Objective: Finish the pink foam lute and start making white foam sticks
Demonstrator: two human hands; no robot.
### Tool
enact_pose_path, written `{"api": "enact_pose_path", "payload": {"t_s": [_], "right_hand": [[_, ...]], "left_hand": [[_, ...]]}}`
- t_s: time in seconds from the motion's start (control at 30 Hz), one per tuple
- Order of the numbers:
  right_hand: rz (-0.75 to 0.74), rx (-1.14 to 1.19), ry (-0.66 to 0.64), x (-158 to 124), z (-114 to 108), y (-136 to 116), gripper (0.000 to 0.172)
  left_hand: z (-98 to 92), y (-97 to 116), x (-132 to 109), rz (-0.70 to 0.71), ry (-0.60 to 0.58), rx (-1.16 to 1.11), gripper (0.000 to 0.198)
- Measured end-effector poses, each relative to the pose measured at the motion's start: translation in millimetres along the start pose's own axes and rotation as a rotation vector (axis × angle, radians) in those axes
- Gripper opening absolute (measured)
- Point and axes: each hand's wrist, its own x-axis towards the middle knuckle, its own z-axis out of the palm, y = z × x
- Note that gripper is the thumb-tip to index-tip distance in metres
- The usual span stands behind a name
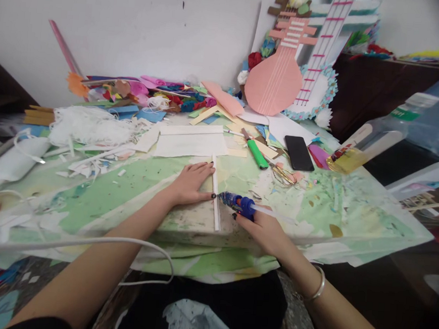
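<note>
My left hand (192, 183) lies flat on the table with fingers spread, its thumb and fingertips touching a narrow white paper strip (216, 217). The strip points away from me, near the table's front edge. In my right hand (262, 228) is a blue hot glue gun (242, 204), held with its nozzle at the strip, close to my left thumb. A clear glue stick (272, 213) sticks out of its back. Beyond the strip lies a sheet of white paper (190, 144), with a green-handled utility knife (257, 154) to its right.
Gold scissors (283, 175) and a black phone (299, 153) lie to the right, near a plastic bottle (389, 127). A pink paper lute (275, 82) leans on the wall. White string (93, 126) and paper scraps crowd the left. A white cable (122, 241) loops over my left forearm.
</note>
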Motion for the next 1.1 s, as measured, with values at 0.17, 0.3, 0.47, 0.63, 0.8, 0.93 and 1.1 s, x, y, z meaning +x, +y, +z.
{"api": "enact_pose_path", "payload": {"t_s": [0.17,0.3,0.47,0.63,0.8,0.93,1.1], "right_hand": [[0.001,0.015,-0.014,-13,-1,-2,0.02],[-0.039,0.018,-0.006,-12,-1,-3,0.021],[-0.037,0.037,0.01,-12,-1,-4,0.022],[0.003,0.091,-0.062,-26,-6,-7,0.019],[-0.03,0.111,-0.06,-38,-6,-7,0.019],[-0.039,0.108,-0.041,-36,-4,-6,0.02],[-0.051,0.114,-0.046,-38,-4,-7,0.019]], "left_hand": [[-2.6,3,0,-0.012,-0.01,0.005,0.075],[-2.9,3,0,-0.014,-0.005,0.016,0.074],[-2.5,3,0,-0.014,-0.007,0.022,0.075],[-2.7,3,0,-0.011,-0.013,0.023,0.075],[-1.1,1,1,-0.004,-0.005,0.021,0.075],[-0.6,0,1,0.001,-0.012,0.02,0.078],[-0.2,1,1,0.007,-0.02,0.027,0.087]]}}
